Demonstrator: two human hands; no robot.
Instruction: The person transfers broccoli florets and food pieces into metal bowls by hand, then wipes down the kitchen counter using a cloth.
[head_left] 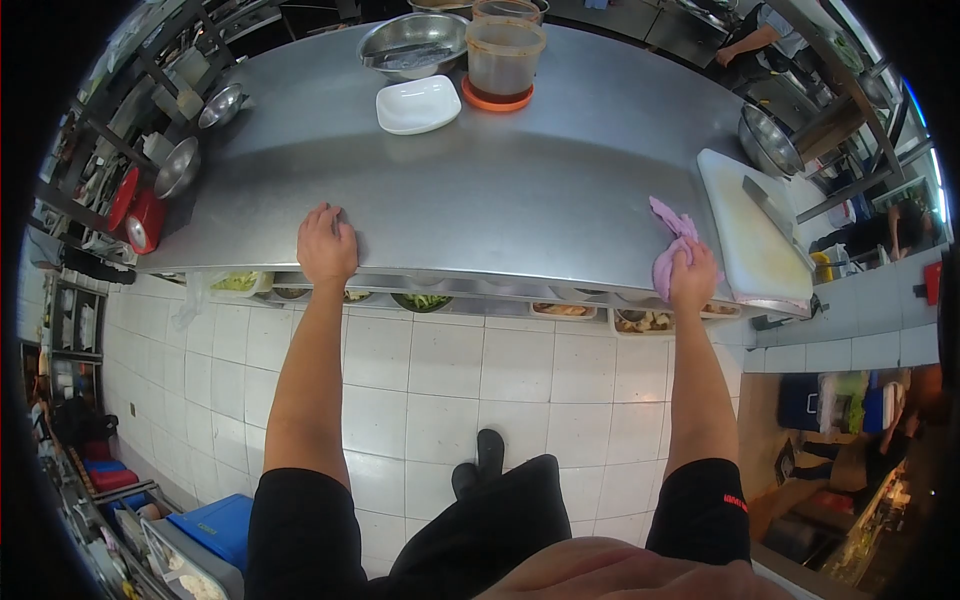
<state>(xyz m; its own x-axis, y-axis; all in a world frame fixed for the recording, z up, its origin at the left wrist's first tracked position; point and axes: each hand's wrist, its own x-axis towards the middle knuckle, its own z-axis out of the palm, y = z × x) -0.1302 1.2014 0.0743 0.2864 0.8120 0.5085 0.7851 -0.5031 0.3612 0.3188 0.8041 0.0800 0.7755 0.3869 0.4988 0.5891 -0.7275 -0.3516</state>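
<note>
My left hand [327, 246] rests on the front edge of the steel table [480, 190], its fingers curled; whether anything is under them is hidden. At the right end of the table, my right hand [693, 276] grips a pink cloth [676, 245], part of which sticks out past the fingers onto the steel. Just right of that hand lies a white cutting board [750, 230] with a knife [775, 215] on it.
A white dish [418, 105], a metal bowl [413, 45] and a plastic tub [505, 55] on an orange lid stand at the back. A red scale [146, 222] is at left. Food containers [643, 321] sit below the front edge. People are at right.
</note>
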